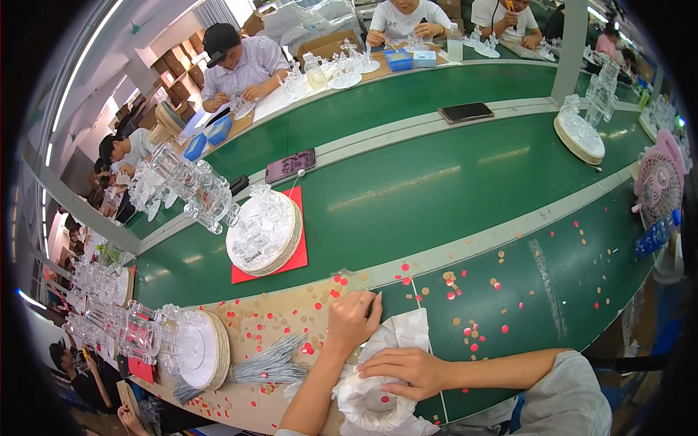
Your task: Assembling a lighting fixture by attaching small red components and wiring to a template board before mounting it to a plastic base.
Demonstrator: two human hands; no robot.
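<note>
A soft, crumpled white wrapping (407, 328), paper or cloth, lies at the table edge in front of me, gathered into a rounded bundle at its near end. My right hand (407, 370) grips the top of this bundle, thumb and fingers curved over the folds. A red dot (385, 399) shows on the bundle just below the thumb. Above the wrapping's far end, my left hand (354, 317) is raised with curled fingers and the thumb close to them. Whatever it pinches, if anything, is too small to make out.
Red and tan paper dots (469, 332) litter the green worktop and brown board. Grey tinsel-like strands (273, 360) lie left of my arm. Clear towered ornaments on round white bases (263, 231) stand around. A phone (291, 166), a pink fan (660, 174) and co-workers are farther off.
</note>
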